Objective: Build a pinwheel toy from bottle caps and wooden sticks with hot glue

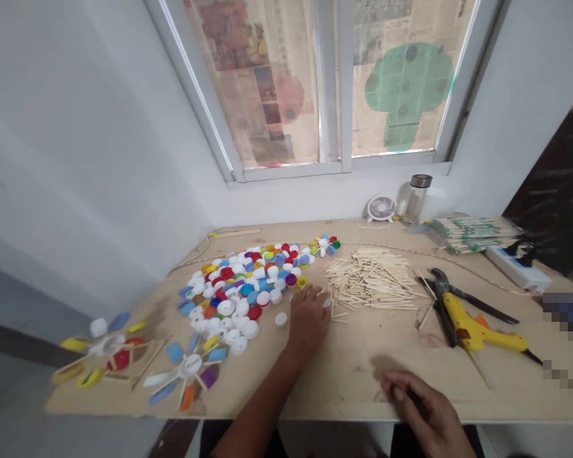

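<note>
My left hand [309,321] reaches over the table between a heap of plastic bottle caps [226,308] and a pile of short wooden sticks [372,280]. Its fingers are bent, and a white bottle cap [326,301] shows between thumb and forefinger. Just left of this hand lies another loose white cap [281,319]. Close to the front edge, my right hand [423,407] is curled, thumb against the fingers, with nothing visible in it. At the left sit two wheel-like pieces of caps and sticks, one nearer [190,366] and one at the corner [109,346].
A yellow glue gun [477,331] and black-handled cutters [442,296] lie at the right. Behind them are a power strip [518,268] and bagged sticks [477,232]. A small fan [381,208] and glass bottle [415,200] stand by the wall. A smaller cap figure [323,244] lies behind the heap.
</note>
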The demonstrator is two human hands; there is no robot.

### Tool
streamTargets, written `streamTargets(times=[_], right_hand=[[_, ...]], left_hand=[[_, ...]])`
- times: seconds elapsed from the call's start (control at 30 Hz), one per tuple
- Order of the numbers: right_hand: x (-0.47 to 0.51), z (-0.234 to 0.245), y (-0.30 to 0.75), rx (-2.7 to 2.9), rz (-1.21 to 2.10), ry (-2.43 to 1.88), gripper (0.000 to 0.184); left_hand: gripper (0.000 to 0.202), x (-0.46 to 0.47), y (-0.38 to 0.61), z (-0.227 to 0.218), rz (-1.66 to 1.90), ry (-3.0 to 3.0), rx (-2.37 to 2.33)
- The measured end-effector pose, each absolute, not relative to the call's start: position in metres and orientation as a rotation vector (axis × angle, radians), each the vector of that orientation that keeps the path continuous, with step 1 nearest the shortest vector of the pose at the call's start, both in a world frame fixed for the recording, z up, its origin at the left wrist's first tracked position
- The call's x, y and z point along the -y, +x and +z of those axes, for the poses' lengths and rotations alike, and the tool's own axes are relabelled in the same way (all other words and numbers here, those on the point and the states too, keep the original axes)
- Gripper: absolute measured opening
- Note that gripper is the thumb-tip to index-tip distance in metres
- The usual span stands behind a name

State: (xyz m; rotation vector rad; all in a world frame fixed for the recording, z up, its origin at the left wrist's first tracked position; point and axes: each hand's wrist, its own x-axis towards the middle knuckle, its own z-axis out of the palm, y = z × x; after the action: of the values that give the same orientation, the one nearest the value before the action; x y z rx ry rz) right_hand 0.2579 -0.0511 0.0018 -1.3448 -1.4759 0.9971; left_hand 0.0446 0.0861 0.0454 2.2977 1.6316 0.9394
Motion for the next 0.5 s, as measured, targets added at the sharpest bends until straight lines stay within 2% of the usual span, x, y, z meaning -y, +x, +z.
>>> streamTargets(times=[0.3, 0.5], right_hand=[[0.046, -0.007, 0.262, 1.642, 0.929, -1.338, 0.022], [0.045, -0.004, 0.261, 1.709, 0.808, -1.342, 0.021]], left_hand=[[0.014, -0.1, 0.023, 0.03, 0.733, 2.541, -1.685], [0.023, -0.091, -0.012, 0.026, 0.751, 2.607, -1.766]])
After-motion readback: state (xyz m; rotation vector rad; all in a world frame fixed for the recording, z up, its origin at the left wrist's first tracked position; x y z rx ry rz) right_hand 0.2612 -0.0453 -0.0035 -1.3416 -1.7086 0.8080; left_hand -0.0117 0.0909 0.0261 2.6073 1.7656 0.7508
